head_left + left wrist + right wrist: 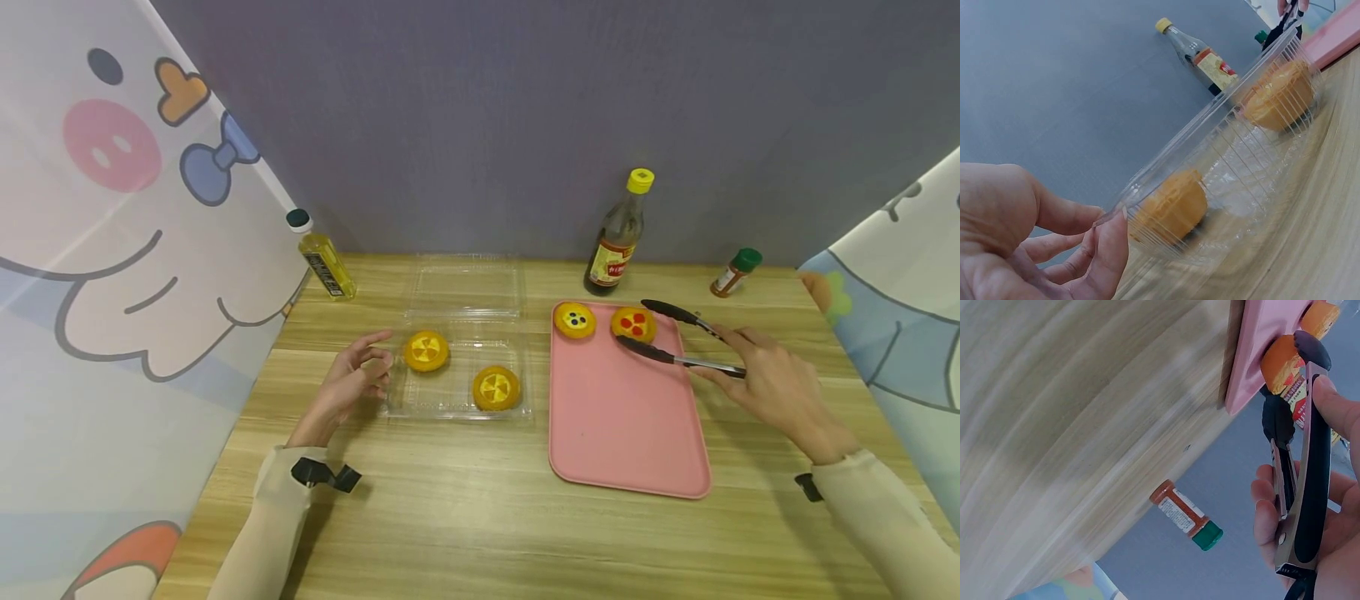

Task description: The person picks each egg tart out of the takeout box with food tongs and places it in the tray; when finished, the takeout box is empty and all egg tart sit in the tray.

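Observation:
My left hand (351, 380) pinches the left rim of a clear plastic box (450, 390) between thumb and fingertips. In the box, apart from each other, sit two egg tarts with yellow wedge tops, one tart (426, 351) at back left and one tart (496, 388) at front right. My right hand (776, 385) grips black-tipped metal tongs (1315, 487), their arms apart. The tong tips are on either side of a tart with red dots (633, 323) on the pink tray (622, 417); whether they touch it, I cannot tell. A blue-dotted tart (575, 320) lies left of it.
The box's lid (467, 285) lies open behind it. Along the grey back wall stand an oil bottle (327, 265) at left, a dark sauce bottle (617, 246) behind the tray, and a green-capped spice jar (733, 273) at right. Printed cloths hang on both sides.

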`<state>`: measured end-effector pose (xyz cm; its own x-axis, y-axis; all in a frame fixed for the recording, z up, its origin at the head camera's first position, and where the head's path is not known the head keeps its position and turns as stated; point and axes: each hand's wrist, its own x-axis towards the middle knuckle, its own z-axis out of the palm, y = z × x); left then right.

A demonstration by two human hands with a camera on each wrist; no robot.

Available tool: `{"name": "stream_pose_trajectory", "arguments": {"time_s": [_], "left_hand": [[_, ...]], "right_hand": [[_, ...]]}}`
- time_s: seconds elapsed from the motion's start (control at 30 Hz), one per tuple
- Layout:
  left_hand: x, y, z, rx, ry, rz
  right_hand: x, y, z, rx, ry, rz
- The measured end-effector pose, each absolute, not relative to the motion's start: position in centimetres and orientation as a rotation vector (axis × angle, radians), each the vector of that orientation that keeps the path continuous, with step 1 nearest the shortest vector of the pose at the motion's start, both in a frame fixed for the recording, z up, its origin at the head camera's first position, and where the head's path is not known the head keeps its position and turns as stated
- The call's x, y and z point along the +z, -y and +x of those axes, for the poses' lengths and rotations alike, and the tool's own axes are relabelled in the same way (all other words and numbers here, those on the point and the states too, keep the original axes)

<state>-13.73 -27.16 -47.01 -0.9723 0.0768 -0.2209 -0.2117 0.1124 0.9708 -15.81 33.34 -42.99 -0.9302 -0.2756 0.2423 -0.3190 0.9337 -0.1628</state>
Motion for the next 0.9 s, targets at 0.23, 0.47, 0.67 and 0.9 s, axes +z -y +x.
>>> {"name": "stream_pose_trajectory", "arguments": {"time_s": [0.23, 0.47, 0.67, 0.9], "left_hand": [[-46.9, 27.1, -13.8, 1.943, -2.172, -0.118], [-46.9, 27.1, -13.9, 1.943, -2.168, -0.122], [-47.0, 27.1, -13.9, 1.943, -2.167, -0.120], [-47.2, 27.1, -13.9, 1.944, -2.167, -0.129]], "right_hand": [[-42.9, -33.1, -15.8, 0.312, 2.844, 0.450], [-42.3, -31.9, -15.4, 0.312, 2.843, 0.485], [-41.6, -30.4, -15.2, 0.310, 2.855, 0.530], [-41.4, -27.9, -14.9, 0.352, 2.818, 0.618]]}}
